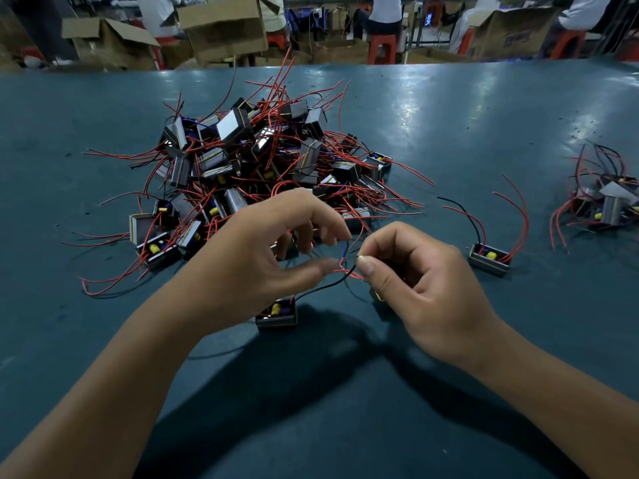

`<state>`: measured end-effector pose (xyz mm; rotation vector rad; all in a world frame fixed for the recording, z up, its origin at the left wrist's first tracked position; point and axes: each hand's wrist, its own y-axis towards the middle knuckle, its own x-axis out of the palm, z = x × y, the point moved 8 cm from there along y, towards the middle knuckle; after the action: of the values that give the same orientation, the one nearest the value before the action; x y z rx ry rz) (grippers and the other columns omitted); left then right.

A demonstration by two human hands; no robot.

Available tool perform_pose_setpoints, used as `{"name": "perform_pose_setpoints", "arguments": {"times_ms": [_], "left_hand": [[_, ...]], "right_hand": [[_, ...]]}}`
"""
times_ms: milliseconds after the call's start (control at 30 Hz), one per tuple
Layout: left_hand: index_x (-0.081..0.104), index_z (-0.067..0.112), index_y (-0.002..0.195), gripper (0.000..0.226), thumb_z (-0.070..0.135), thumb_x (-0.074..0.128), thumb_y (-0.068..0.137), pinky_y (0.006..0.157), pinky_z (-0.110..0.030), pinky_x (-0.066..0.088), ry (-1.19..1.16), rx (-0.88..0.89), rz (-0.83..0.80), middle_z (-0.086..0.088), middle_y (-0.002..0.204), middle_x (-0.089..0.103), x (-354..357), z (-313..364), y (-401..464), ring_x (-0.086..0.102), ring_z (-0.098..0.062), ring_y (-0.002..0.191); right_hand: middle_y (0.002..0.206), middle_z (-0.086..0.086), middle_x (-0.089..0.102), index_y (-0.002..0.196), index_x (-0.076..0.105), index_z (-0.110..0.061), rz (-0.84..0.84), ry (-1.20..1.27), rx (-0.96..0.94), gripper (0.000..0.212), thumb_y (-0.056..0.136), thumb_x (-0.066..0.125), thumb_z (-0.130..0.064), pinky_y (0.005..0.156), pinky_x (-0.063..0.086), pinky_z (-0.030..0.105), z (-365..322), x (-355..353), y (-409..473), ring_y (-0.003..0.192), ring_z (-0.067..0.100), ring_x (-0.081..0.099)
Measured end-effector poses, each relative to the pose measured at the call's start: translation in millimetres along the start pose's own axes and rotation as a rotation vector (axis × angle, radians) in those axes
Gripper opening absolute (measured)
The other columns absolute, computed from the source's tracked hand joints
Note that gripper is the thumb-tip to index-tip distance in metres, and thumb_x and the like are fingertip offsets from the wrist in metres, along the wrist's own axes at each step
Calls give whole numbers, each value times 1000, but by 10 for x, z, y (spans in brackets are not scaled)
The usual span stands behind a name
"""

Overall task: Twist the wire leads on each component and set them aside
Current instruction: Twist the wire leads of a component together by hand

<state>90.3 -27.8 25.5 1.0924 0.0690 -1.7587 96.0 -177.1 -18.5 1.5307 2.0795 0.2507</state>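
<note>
On a teal workbench [449,392] in a busy assembly hall, my head camera looks down at both bare hands meeting just below frame centre. My right hand [425,288] pinches the wire leads [345,271] between thumb and forefinger, its other fingers curled under; a black lead and thin red ones cross at that pinch, with a short blue strand rising just above it. My left hand [256,261] arches over the same spot with fingers loosely bent and thumb stretched toward the crossing wires; I cannot tell whether thumb or fingertips actually touch them. The black lead runs down toward 7 o'clock to a small boxed component [276,314] with a yellow part inside, which sits on the table just beneath the left wrist. A second small block shows partly under the right hand's palm, too hidden to describe. Toward 11 o'clock from the hands rises a large heap of components [256,160], dark blocks tangled in red wires. At 3 o'clock from the hands a single component [489,259] lies apart, its red and black leads curling upward. Farther out at 2 o'clock, near the frame's right edge, sits a smaller cluster [608,205]. Along the top edge, open cardboard boxes [221,25] and red stools [382,46] stand beyond the bench, with seated people partly in view.
</note>
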Motion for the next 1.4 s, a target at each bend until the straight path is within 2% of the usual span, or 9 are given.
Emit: {"name": "perform_pose_setpoints", "arguments": {"times_ms": [233,500,633,700,767,900,1033,1167,1400], "left_hand": [[76,12,94,13,23,75,87,77,-21,45,137,147,44,3,97,61,15,102,21,57,-5,88],[72,13,88,14,27,72,93,72,-23,44,131,150,37,4,89,61,44,138,22,58,-12,82],[71,19,75,17,30,73,87,52,-23,34,-176,-143,24,3,65,60,115,-29,2,48,-9,56],[70,15,65,18,26,72,79,50,-29,25,-454,-411,24,-8,58,52,229,-203,-45,36,-17,54],[69,16,61,16,22,70,76,49,-25,27,-651,-578,-18,-5,56,49,349,-263,-88,36,-15,52],[69,18,79,12,28,68,87,56,-33,40,-309,-286,87,3,67,60,56,-136,-25,50,-17,60],[72,16,97,12,11,74,87,71,-16,42,65,70,111,7,96,64,-93,124,2,60,-10,83],[77,12,99,18,22,77,84,78,-27,48,162,131,87,1,98,64,-12,124,19,60,-13,90],[78,13,92,15,26,73,88,77,-25,45,152,142,80,2,93,64,36,86,36,60,-12,87]], "right_hand": [[69,-15,56,88,61,-25,-30,24,-6,7,95,61,-24,58,41,18,-23,22,-9,59,4,49],[67,-18,52,89,62,-17,-18,-97,-92,5,95,62,-17,54,36,13,-139,10,-34,55,4,48],[72,-18,54,92,65,-12,10,-234,-173,3,94,63,-13,60,36,9,-223,-5,-39,62,1,52],[75,-15,56,91,65,-11,15,-282,-204,3,93,63,-12,63,36,9,-253,2,-47,65,1,52],[74,-17,54,90,64,-12,12,-272,-204,3,93,63,-13,63,36,8,-247,11,-51,64,0,51],[68,-17,53,87,60,-19,0,-119,-89,7,94,62,-18,60,38,14,-129,-10,-22,58,5,50],[69,-15,56,86,60,-22,1,-37,-38,8,93,62,-20,57,43,21,-85,-19,-16,59,7,51],[69,-8,57,87,61,-22,-7,-33,-45,7,94,62,-20,56,47,31,-99,-8,-20,59,16,53],[69,-14,57,88,61,-22,-9,-9,-54,8,94,62,-18,58,43,19,-109,-2,-25,59,5,51]]}}
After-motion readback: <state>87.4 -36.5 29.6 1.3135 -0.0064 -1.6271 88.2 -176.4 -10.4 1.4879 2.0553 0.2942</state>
